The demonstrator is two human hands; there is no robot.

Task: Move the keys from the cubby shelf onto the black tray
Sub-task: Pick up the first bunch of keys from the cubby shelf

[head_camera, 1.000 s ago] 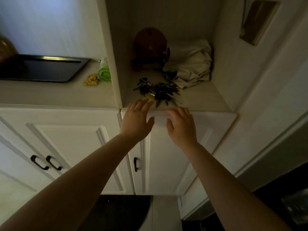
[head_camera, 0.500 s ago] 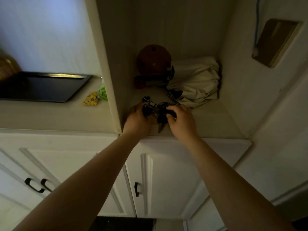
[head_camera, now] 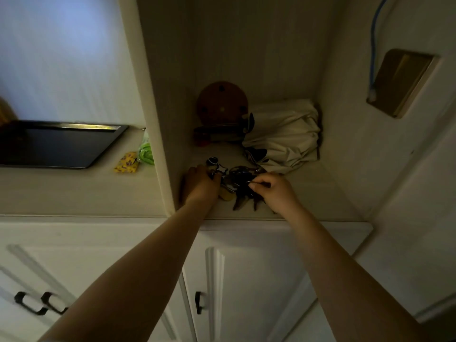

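Note:
A dark bunch of keys [head_camera: 238,180] lies near the front of the cubby shelf [head_camera: 311,193], with a black-and-white fob at its far left and a yellowish tag at its near edge. My left hand [head_camera: 200,185] is closed on the left side of the bunch. My right hand [head_camera: 274,191] pinches the right side between thumb and fingers. Some key blades stick out toward the shelf's front edge. The black tray [head_camera: 56,144] sits on the counter to the left, outside the cubby, past the divider wall.
Behind the keys stand a round brown wooden object [head_camera: 222,104] and a crumpled cream cloth bag [head_camera: 283,137]. A yellow packet [head_camera: 126,162] and a green item [head_camera: 145,153] lie between tray and divider [head_camera: 153,134]. White cabinet doors [head_camera: 234,280] hang below.
Both hands went from hovering at the shelf's front edge into the cubby and closed on the keys. The view moved closer to the shelf.

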